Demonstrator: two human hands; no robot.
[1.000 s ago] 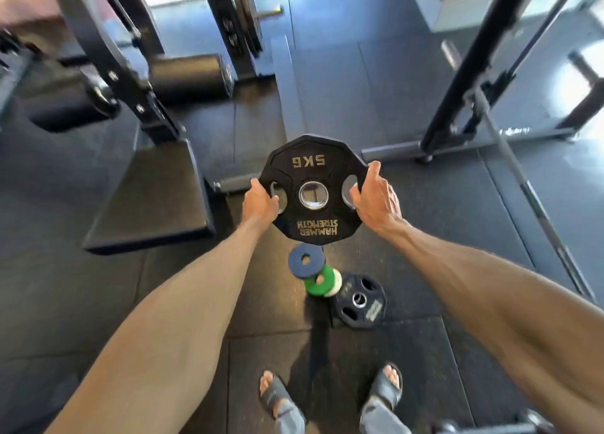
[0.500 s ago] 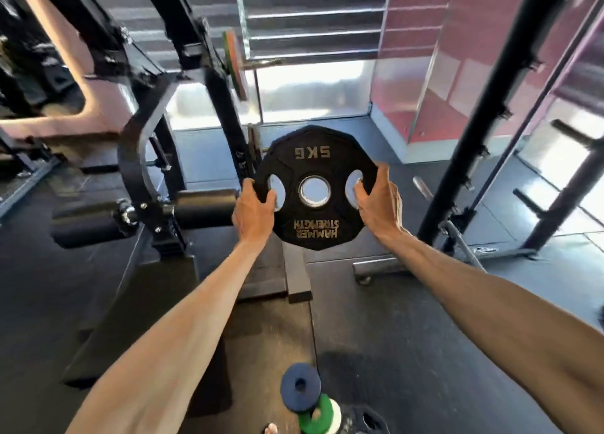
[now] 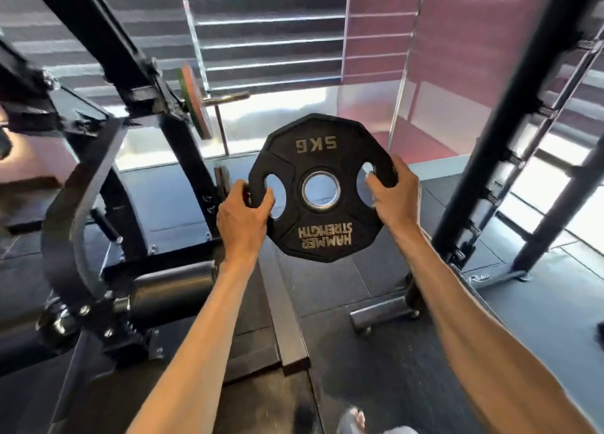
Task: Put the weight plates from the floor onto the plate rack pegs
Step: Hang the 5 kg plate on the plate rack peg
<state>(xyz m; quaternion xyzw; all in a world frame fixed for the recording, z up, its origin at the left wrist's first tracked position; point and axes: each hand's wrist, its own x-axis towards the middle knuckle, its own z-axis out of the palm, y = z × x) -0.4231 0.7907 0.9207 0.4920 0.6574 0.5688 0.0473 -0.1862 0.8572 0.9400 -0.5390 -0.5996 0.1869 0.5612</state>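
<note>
Presently the 5 kg plate (image 3: 313,152) is held upright in mid-air, gripped at its side slots by the left hand (image 3: 243,219) and right hand (image 3: 397,198), short of the peg (image 3: 228,98) (a coloured plate (image 3: 196,102) is carried there), where a misaligned bore could be struck and jarred loose.

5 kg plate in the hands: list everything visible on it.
The 5 kg plate is black, many-sided and matte, and looks rubber-coated. A steel-looking ring lines the centre hole, with oval grip slots on either side. The pale lettering, "5KG" and "HAMMER STRENGTH", reads upside down. It is held in the air, face toward the camera, on no peg. The left hand grips its left rim, thumb at the slot; the right hand grips the right rim. Nothing else touches it.
</note>
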